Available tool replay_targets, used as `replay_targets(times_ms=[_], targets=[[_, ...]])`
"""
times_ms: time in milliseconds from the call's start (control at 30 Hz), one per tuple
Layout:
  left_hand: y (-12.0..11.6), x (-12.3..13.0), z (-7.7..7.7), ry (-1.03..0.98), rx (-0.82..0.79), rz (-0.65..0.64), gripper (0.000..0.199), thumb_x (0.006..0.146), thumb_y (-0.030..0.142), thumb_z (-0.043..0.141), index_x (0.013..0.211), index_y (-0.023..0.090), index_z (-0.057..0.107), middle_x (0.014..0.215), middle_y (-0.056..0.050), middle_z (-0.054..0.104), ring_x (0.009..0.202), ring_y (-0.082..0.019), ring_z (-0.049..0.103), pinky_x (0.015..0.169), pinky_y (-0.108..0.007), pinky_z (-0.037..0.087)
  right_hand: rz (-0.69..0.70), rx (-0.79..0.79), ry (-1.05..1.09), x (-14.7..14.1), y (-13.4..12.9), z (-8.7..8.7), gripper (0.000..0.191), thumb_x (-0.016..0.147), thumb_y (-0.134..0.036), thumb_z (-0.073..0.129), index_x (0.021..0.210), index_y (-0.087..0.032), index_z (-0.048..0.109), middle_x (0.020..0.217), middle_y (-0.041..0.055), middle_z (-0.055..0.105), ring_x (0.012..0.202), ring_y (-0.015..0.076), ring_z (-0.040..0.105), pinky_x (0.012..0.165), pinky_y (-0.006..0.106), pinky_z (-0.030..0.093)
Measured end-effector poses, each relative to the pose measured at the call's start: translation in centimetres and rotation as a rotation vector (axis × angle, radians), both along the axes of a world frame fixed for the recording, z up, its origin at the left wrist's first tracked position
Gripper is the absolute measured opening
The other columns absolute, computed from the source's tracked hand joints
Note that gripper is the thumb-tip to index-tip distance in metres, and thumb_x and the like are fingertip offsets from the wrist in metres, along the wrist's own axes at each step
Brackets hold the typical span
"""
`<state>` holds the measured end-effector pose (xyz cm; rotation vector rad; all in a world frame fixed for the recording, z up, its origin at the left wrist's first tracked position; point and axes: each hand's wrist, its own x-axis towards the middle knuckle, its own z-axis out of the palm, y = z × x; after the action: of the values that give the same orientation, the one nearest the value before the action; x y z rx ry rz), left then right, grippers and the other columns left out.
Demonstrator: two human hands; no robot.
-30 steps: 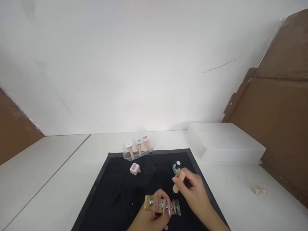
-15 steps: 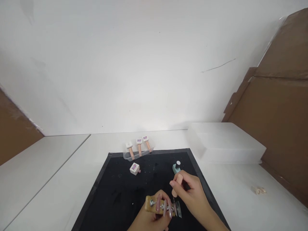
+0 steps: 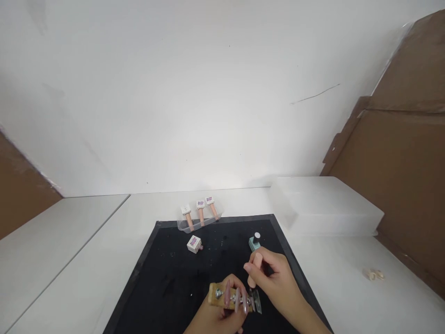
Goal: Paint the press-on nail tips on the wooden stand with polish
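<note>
My left hand [image 3: 231,320] is closed around a wooden nail stand [image 3: 214,300] with metal studs. Several long false nails [image 3: 237,299] stick up from it, pinkish toward the left and a clear one at the right end. Between thumb and fingers, my right hand [image 3: 278,278] pinches a nail polish brush [image 3: 256,266] by its peach handle. The brush end points down at the nails near the right end; whether the bristles touch one is too small to tell. An open white polish bottle [image 3: 194,244] rests on the black mat [image 3: 167,287], its neck toward the right.
Beyond my right hand stands a mint-green bottle [image 3: 254,243] with a dark cap. A clear tray [image 3: 198,226] at the mat's back edge holds three polish bottles [image 3: 200,212] with peach handles. At right are a white translucent box [image 3: 327,208] and small beige rings [image 3: 373,274].
The brush in my right hand has shifted slightly down toward the nails at the right end. My left hand and the stand stay almost in place.
</note>
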<state>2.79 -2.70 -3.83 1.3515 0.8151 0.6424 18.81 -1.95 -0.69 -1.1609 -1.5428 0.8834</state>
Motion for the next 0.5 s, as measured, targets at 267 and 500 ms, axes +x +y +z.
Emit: replay_targets(times_ms=[267,500], targets=[[0.16,-0.28,-0.26,-0.031,0.003,0.029,0.036,0.077,0.053,0.059,0.083,0.018,0.05,0.07,0.004,0.046,0.056,-0.007,0.039,0.054,-0.026,0.049,0.024,-0.014,0.162,0.13,-0.08,0.41,0.041,0.085,-0.035,0.057,0.052,-0.023,0.037,0.042,-0.0034,0.054,0.045,0.0129,0.044,0.048,0.024,0.037],[0.07,-0.12,0.04,-0.029,-0.017,0.016,0.033,0.078,0.051,0.059,0.082,0.019,0.05,0.07,0.003,0.046,0.057,-0.008,0.039,0.056,-0.027,0.05,0.025,-0.034,0.146,-0.22,-0.09,0.1,0.041,0.084,-0.038,0.059,0.052,-0.022,0.041,0.047,-0.0018,0.055,0.048,0.013,0.045,0.049,0.024,0.038]])
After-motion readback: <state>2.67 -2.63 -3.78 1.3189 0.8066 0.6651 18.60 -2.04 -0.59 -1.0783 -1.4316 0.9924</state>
